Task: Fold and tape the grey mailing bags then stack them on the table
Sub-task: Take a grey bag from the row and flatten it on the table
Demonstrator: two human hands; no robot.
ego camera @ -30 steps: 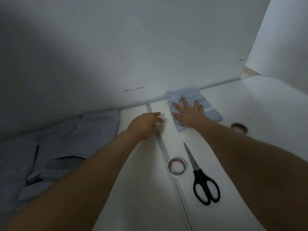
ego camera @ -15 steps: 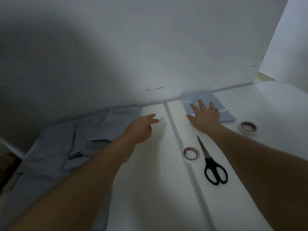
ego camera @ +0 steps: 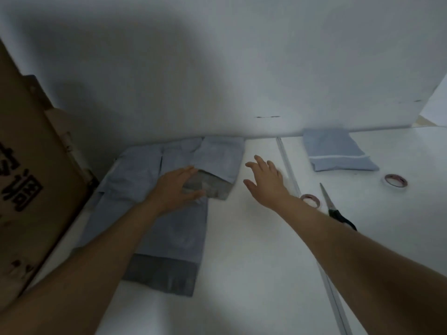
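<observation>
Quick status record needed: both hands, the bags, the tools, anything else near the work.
left hand: open, resting on the pile of unfolded bags, fingers at a dark flap
right hand: open, over the bare table, holding nothing
folded bag: by the back wall, right of the table seam
tape rolls: one by the right wrist, another farther right
scissors: flat on the table, handles partly hidden by the right forearm
cardboard box: far left

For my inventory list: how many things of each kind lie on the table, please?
Folded grey mailing bag: 1
Pile of unfolded grey bags: 1, bags inside uncountable
Tape rolls: 2
Scissors: 1
Total: 5
</observation>
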